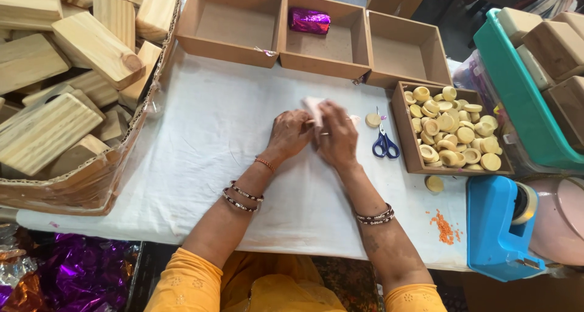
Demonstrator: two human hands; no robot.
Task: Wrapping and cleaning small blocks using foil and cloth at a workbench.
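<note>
My left hand (289, 133) and my right hand (336, 135) meet at the middle of a white-covered table (207, 141). Together they pinch a small piece of white paper (314, 107), which looks folded around something I cannot make out. A single pale yellow round disc (373, 119) lies just right of my right hand. Blue-handled scissors (384, 143) rest beside that disc.
A wooden tray of several yellow discs (453, 129) sits at right, one loose disc (434, 183) below it. Three brown boxes stand at the back; the middle one (324, 41) holds a purple foil-wrapped piece (309, 20). Wooden blocks fill a carton (67, 87) at left. A blue tape dispenser (499, 227) is near right.
</note>
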